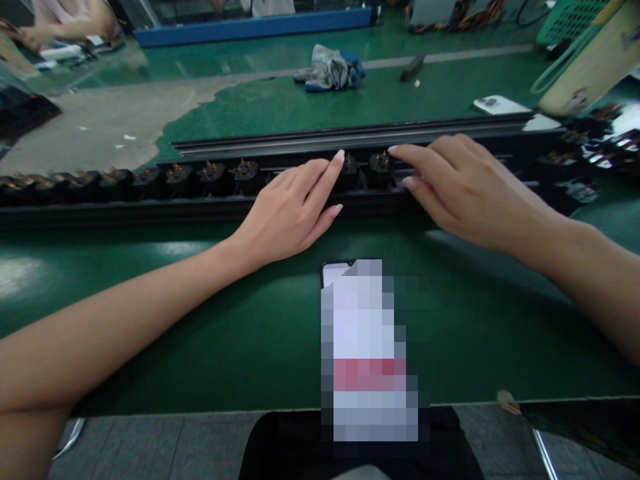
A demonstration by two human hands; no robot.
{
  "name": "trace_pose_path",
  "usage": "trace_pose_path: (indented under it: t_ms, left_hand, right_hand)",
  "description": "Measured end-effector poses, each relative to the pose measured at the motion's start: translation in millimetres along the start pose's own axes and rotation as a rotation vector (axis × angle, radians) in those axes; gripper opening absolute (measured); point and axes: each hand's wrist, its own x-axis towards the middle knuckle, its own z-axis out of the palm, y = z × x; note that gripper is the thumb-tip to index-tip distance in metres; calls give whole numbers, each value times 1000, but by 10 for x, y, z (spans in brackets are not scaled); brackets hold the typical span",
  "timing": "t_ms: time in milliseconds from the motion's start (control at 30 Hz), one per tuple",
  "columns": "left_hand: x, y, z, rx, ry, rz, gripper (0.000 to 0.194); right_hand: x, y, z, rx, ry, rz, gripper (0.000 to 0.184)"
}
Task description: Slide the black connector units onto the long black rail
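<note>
A long black rail [200, 208] runs across the green table, bearing a row of black plug-like parts [247, 175] with copper-coloured prongs pointing up. Over the rail lies my left hand [295, 210], its fingers stretched and its thumb apart. Its index fingertip is by a black pronged part [350, 175], which the hand partly hides. Just right of another pronged part [381, 172] is my right hand [465, 190], thumb and index finger apart with nothing visible between them. Whether either hand presses on a part, I cannot tell.
A phone [335, 272], mostly blurred out, lies in front of me. Behind the rail are crumpled gloves [333, 70], a small black piece [413, 68], a white phone [500, 105] and a pale cylinder [595, 67]. More pronged parts [607, 123] lie right; another person's arm [75, 30] shows far left.
</note>
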Motion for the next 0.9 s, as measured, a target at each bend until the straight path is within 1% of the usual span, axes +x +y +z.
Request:
trace_pose_path:
  t_ms: [100, 267, 467, 567, 767, 900]
  left_hand:
    - [-6, -8, 12, 7, 6, 14, 66]
    - [-23, -39, 39, 2, 16, 29, 64]
    - [-30, -59, 32, -53, 28, 31, 62]
    - [-30, -58, 25, -60, 27, 37, 62]
    - [-27, -50, 17, -46, 25, 50, 64]
    - [-37, -28, 9, -47, 44, 38, 63]
  right_hand:
    - [-7, 2, 53, 35, -27, -17, 66]
    - [-31, -15, 77, 112, 57, -65, 63]
    - [-28, -32, 97, 47, 104, -146, 75]
    - [-22, -1, 124, 33, 114, -172, 74]
    - [-26, 23, 146, 154, 103, -144, 69]
    - [-34, 0, 161, 178, 114, -121, 69]
